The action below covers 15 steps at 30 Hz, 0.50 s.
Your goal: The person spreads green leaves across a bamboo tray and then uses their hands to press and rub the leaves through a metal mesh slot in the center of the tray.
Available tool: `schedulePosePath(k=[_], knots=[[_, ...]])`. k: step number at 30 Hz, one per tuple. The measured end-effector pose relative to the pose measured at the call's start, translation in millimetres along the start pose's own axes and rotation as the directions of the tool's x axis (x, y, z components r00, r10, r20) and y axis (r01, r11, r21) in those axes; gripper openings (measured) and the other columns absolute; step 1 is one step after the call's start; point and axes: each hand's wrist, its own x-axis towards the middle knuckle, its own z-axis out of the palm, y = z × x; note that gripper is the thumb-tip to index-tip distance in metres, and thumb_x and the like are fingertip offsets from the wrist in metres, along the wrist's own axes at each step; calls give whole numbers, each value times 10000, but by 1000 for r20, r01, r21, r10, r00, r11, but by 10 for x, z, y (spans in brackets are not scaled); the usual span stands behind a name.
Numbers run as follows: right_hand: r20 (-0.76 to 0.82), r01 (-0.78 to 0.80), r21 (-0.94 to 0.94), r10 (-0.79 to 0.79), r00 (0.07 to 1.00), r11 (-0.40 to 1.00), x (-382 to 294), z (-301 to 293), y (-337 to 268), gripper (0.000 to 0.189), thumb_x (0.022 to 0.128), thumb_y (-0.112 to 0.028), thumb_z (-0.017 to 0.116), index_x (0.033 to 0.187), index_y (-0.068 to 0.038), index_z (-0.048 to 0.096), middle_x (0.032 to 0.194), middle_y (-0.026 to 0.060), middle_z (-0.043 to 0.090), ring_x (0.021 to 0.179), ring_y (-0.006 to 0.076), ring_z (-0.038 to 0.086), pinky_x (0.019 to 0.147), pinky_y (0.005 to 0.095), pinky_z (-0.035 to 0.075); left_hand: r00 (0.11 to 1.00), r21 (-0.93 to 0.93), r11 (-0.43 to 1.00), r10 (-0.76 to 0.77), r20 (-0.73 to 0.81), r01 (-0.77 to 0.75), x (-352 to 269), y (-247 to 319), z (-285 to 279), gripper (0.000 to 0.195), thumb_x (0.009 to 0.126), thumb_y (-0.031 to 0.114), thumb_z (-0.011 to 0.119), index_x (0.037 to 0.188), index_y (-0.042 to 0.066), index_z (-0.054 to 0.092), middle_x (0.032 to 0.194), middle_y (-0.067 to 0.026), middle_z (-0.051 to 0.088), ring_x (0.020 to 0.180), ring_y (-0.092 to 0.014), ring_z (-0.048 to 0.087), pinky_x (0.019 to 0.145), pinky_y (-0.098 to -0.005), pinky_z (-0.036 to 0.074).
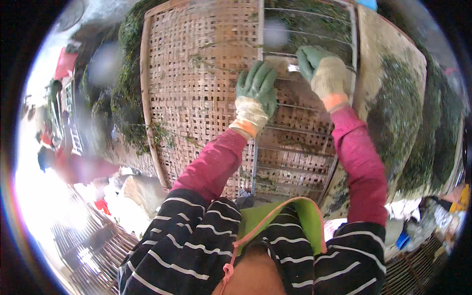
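My left hand (257,86), in a green-coated glove with a cream cuff, lies over a woven bamboo mat (199,92). Its fingers are extended with slight gaps, and it covers part of a metal rail (254,166). The rail belongs to a ladder-like metal frame (306,33) with thin crossbars. My right hand (324,70), gloved alike, is curled at the frame's right side. By its fingertips is a small bright white spot (293,68), too blurred to name. Whether the fingers grip anything is hidden. Dark green plant matter (317,18) shows behind the upper bars.
Clumps of green plant matter (127,92) lie left of the mat. More plant matter (396,107) covers a tan panel (372,40) at right. A person in pink (83,169) is at far left. Slatted racks (99,250) and pale sacks (138,193) are lower left.
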Motion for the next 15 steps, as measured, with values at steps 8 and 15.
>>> schedulePosePath(k=[8, 15], knots=[[-48, 40, 123, -34, 998, 992, -35, 191, 135, 205, 946, -219, 677, 1077, -88, 764, 1016, 185, 749, 897, 343, 732, 809, 399, 571, 995, -106, 994, -17, 103, 28, -102, -175, -236, 548, 819, 136, 653, 1364, 123, 594, 1497, -145, 512, 1429, -354, 451, 1125, -558, 392], [61, 165, 34, -166, 984, 986, 221, 91, -594, 286, 942, -181, 664, 1190, -47, 707, 1166, 190, 709, 1042, 357, 697, 879, 420, 553, 902, 324, 855, -432, 17, 404, -1550, -770, -1626, 569, 841, 175, 684, 1389, 85, 562, 1534, -229, 439, 1425, -475, 400, 1174, -577, 341]])
